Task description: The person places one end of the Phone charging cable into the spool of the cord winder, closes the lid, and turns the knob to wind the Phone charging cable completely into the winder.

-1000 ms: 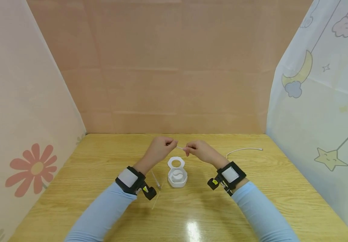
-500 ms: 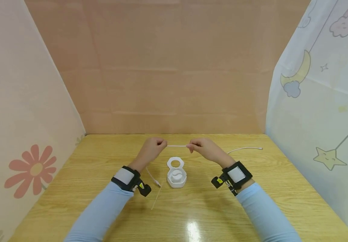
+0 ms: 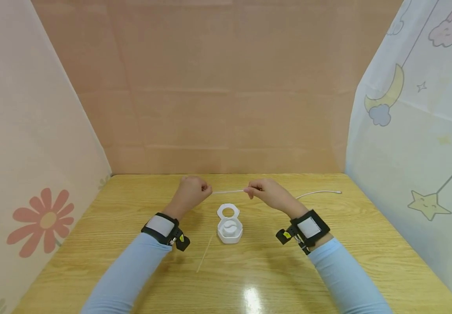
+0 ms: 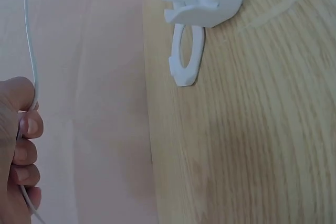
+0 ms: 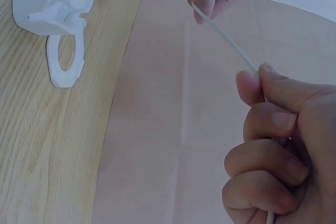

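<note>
While both hands are raised just above the wooden table, a thin white cable runs nearly level between them, above and behind the white case. Left hand: fingers curled into a fist around the cable, which passes through the closed fingers and comes out toward the right hand; the left wrist view shows the cord rising from the fist up to the far fingertips. On the table by the left forearm lies a thin pale stick, apart from the hand. Centre: a small white case sits on the table with its ring-shaped lid flipped open toward the back wall; neither hand touches it. Right hand: thumb and forefinger pinch the cable, remaining fingers curled in, and the cord runs on down through the palm in the right wrist view. Beyond the right hand, the rest of the cable lies on the table, its plug end near the right curtain.
</note>
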